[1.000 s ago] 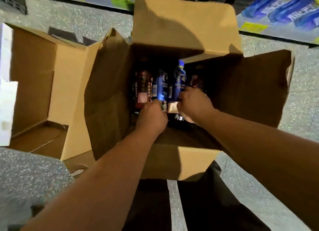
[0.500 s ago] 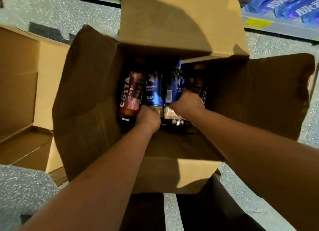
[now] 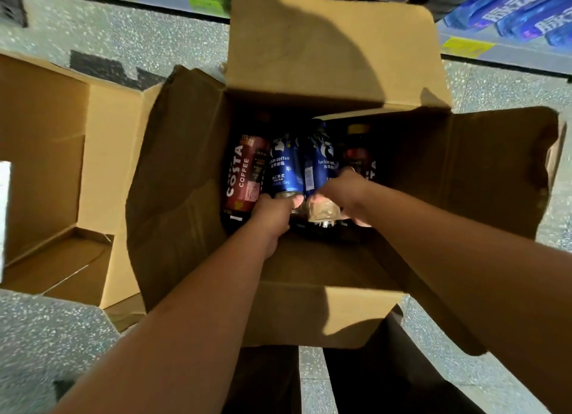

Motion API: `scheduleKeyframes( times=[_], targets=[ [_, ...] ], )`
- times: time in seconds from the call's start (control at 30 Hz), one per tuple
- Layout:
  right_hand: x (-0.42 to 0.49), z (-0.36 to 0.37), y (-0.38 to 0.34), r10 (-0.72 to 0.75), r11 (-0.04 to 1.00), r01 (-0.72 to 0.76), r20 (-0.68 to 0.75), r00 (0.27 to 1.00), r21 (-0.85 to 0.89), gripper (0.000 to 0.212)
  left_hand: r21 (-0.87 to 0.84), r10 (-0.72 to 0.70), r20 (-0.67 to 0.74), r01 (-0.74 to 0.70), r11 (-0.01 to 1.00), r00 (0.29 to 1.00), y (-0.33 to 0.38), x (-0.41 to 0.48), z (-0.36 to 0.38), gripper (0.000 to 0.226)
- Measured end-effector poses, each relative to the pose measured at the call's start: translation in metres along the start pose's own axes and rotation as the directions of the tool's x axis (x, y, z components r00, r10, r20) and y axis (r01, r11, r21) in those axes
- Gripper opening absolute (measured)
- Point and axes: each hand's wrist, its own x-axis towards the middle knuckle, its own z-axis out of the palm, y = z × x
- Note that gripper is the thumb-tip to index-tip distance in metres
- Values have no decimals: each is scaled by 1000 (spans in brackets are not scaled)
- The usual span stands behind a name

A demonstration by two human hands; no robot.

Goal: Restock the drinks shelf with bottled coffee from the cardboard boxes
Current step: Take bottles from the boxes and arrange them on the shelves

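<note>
An open cardboard box (image 3: 334,314) stands on the floor between my legs, its flaps spread. Inside lie several coffee bottles: a dark red Costa bottle (image 3: 244,178) at the left, two blue Luckin bottles side by side in the middle, and another dark red bottle (image 3: 359,153) at the right, partly hidden. My left hand (image 3: 272,215) grips the lower end of the left blue bottle (image 3: 284,166). My right hand (image 3: 346,193) grips the lower end of the right blue bottle (image 3: 322,159). Both forearms reach down into the box.
A second open cardboard box (image 3: 46,172) stands to the left with no bottles visible in it. The bottom drinks shelf (image 3: 464,46) with yellow price tags runs along the top edge, with blue bottles (image 3: 520,14) at the top right. The floor (image 3: 501,82) is speckled grey.
My head has moved closer over the box, so the bottles look larger. Both hands have stayed on the two blue bottles, and the bottles have shifted slightly toward me.
</note>
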Motion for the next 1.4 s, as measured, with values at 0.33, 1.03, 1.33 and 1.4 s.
scheduleKeyframes(
  times=[0.33, 1.03, 1.33, 1.4],
  targets=[
    [-35, -8, 21, 27, 923, -77, 136, 990, 376, 85, -85, -63, 197, 81, 993, 978, 21, -44, -12, 38],
    [-243, -39, 1, -372, 756, 305, -3, 928, 579, 40, -216, 450, 256, -403, 889, 856, 33, -237, -31, 53],
    [-364, -61, 35, -567, 710, 521, -55, 822, 473, 46, -262, 622, 162, -574, 776, 766, -4, -354, -38, 45],
    [-397, -70, 40, -609, 679, 576, -88, 788, 455, 47, -303, 671, 175, -609, 733, 721, -7, -382, -40, 41]
  ],
)
